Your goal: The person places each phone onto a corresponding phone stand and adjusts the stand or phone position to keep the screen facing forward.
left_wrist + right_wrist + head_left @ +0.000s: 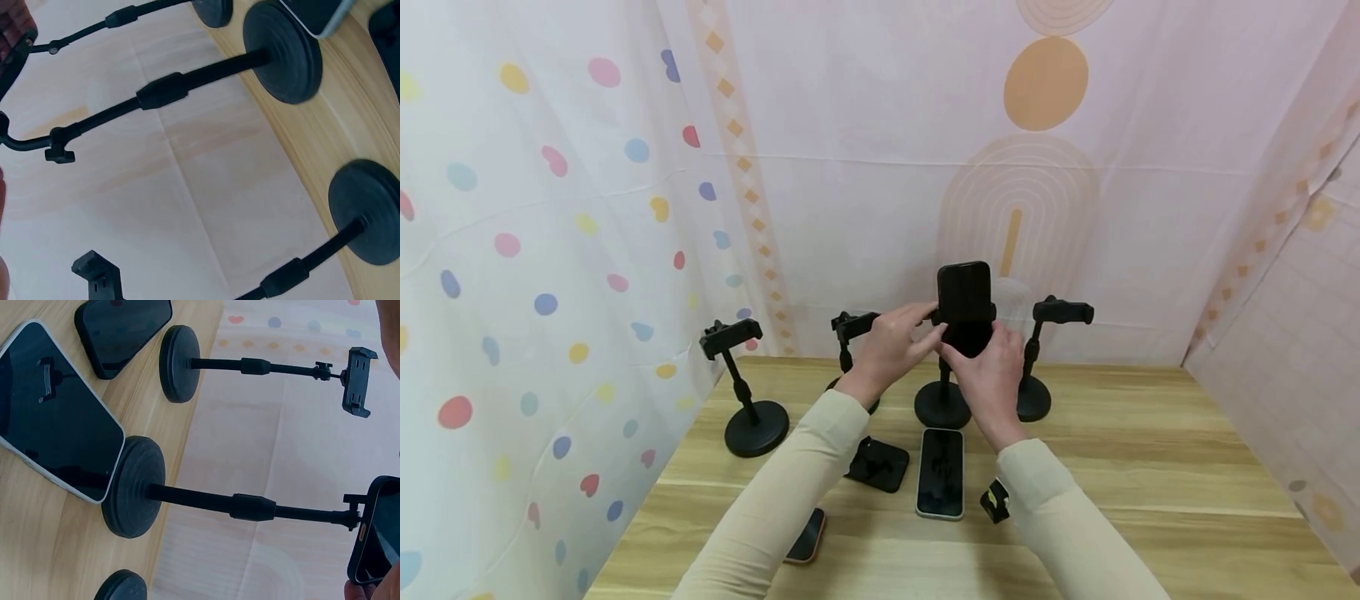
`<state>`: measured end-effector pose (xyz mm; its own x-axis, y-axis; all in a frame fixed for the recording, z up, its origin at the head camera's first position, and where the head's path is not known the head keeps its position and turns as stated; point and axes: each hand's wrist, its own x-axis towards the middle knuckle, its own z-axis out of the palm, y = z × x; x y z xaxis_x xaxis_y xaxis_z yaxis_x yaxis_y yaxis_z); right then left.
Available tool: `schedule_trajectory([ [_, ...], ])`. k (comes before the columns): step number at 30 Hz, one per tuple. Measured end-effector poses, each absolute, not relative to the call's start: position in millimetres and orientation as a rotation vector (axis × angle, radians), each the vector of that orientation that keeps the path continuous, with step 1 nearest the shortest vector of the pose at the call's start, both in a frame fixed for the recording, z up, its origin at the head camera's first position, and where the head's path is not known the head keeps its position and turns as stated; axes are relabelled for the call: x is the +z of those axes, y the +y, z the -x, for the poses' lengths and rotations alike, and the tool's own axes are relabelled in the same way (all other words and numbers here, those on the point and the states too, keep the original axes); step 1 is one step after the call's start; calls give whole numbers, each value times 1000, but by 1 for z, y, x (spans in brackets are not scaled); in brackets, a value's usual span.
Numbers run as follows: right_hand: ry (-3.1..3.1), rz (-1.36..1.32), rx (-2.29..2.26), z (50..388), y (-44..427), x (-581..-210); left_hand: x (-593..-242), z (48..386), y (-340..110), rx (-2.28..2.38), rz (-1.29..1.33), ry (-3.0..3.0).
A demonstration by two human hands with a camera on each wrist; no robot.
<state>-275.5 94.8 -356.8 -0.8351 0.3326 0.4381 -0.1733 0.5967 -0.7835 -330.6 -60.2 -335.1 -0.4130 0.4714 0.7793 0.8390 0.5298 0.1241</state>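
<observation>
A black phone [964, 287] stands upright against the clamp of a black phone stand [942, 406]. My right hand [992, 375] grips the phone's lower part, thumb across its front. The left hand [895, 342] is at the phone's left side, its thumb and forefinger about the end of the stand's clamp; the exact contact is partly hidden. In the right wrist view the phone [381, 531] sits at the end of the stand's thin arm [306, 514]. Only edges of fingers show in the left wrist view.
More stands rise at the left [756, 427], behind my left hand [853, 325], and at the right [1034, 398]. A white-edged phone [940, 475], a dark phone [880, 465] and another phone [807, 537] lie on the wooden table [1150, 467]. A patterned curtain [850, 208] hangs behind.
</observation>
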Motion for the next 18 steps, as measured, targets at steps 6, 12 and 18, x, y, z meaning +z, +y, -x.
schedule_trajectory([
  [6,-2295,126,1201,275,98,-356,-332,329,-53,-845,960,-2206],
  [12,-2278,96,1238,275,104,-356,-326,328,-47,-983,905,-2270],
  [18,-2224,30,1282,281,114,-353,-324,327,-43,-1096,826,-2344],
])
